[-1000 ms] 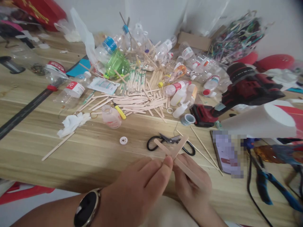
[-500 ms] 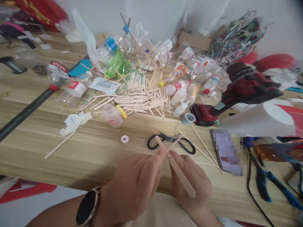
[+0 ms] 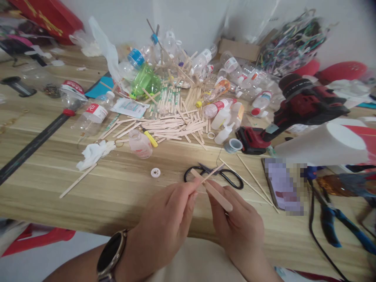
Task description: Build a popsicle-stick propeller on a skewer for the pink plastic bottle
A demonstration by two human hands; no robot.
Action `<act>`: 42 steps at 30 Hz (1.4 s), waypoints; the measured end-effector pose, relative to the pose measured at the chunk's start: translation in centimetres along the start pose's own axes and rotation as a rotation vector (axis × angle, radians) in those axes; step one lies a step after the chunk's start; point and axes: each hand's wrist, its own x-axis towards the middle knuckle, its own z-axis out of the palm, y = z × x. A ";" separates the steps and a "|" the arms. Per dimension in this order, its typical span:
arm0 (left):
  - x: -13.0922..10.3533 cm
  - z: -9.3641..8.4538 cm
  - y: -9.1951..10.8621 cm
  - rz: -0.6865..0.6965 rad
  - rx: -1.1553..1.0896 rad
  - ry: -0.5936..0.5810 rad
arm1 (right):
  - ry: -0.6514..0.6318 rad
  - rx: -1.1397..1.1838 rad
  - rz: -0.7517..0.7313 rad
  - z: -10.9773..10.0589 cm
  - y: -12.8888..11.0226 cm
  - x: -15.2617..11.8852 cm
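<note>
In front of my body both hands work close together. A flat wooden craft stick (image 3: 220, 196) rests slantwise in my right hand (image 3: 239, 225), whose fingers are curled round it. My left hand (image 3: 169, 213) is closed in a pinch on a thin wooden stick (image 3: 214, 172) that crosses the craft stick near its upper end. Whether the two sticks are joined, I cannot tell. Just beyond my fingertips lie black-handled scissors (image 3: 234, 178), partly covered by the sticks.
Several craft sticks (image 3: 173, 127) are heaped at the middle, with plastic bottles (image 3: 229, 62) behind. A red and black power tool (image 3: 255, 139), a phone (image 3: 282, 188) and blue-handled pliers (image 3: 329, 223) are at right. A pink bottle (image 3: 140, 145) and a white cap (image 3: 155, 172) are ahead.
The craft stick's lower end has swung up and away from me, and the thin stick has tilted slightly with it. Both hands keep their hold; the view has shifted a little.
</note>
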 end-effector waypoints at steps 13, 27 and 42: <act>0.3 0.1 -0.7 0.302 0.100 -0.117 | -0.025 -0.049 -0.081 -0.7 0.6 0.1; 0.4 0.9 -1.1 0.240 -0.020 -0.121 | -0.014 0.023 -0.065 -0.5 1.5 1.0; 3.0 3.0 -5.7 -0.025 0.419 0.069 | -0.086 -0.083 0.084 0.6 3.1 1.5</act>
